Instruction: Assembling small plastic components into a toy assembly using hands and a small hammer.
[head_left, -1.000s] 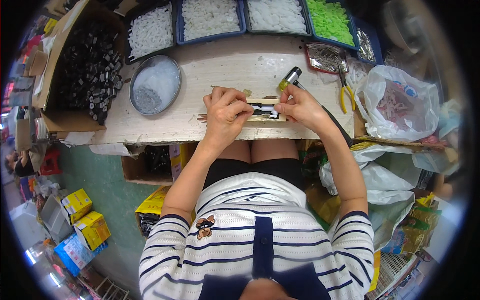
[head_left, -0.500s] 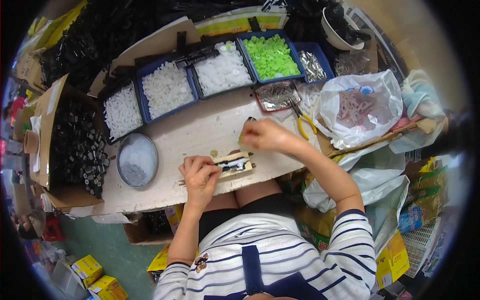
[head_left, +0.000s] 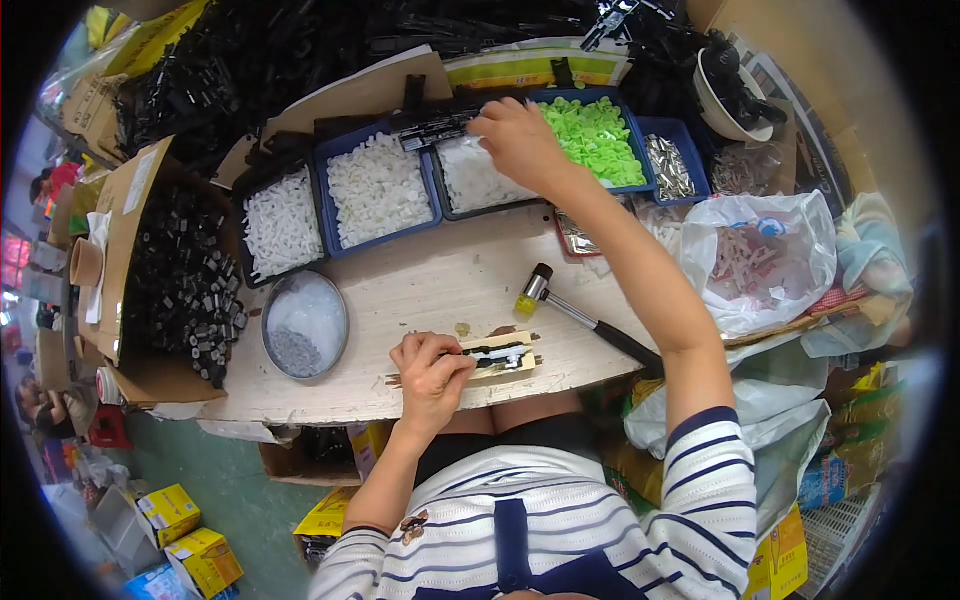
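My left hand (head_left: 432, 382) is closed at the left end of a narrow black and white part (head_left: 500, 356) lying in a pale block (head_left: 520, 363) near the table's front edge. Its thumb and fingers pinch that end. My right hand (head_left: 525, 148) is stretched far out over the trays. Its bent fingers are at the right end of a black part (head_left: 432, 132), which lies across the tray rims above white pieces (head_left: 475, 178). Whatever those fingertips grip is hidden. A hammer (head_left: 538, 287) with a yellow-tipped head lies on the table, its black handle under my right forearm.
Trays of white pieces (head_left: 375, 188), green discs (head_left: 598, 138) and metal pieces (head_left: 670, 168) line the back. A round dish (head_left: 342, 345) and a carton of black parts (head_left: 188, 290) stand left. A plastic bag (head_left: 825, 232) of pink pieces is right.
My right hand has moved from beside the hammer head, up and away to the back trays, uncovering the hammer. The left hand keeps its hold at the block. The view has shifted slightly.
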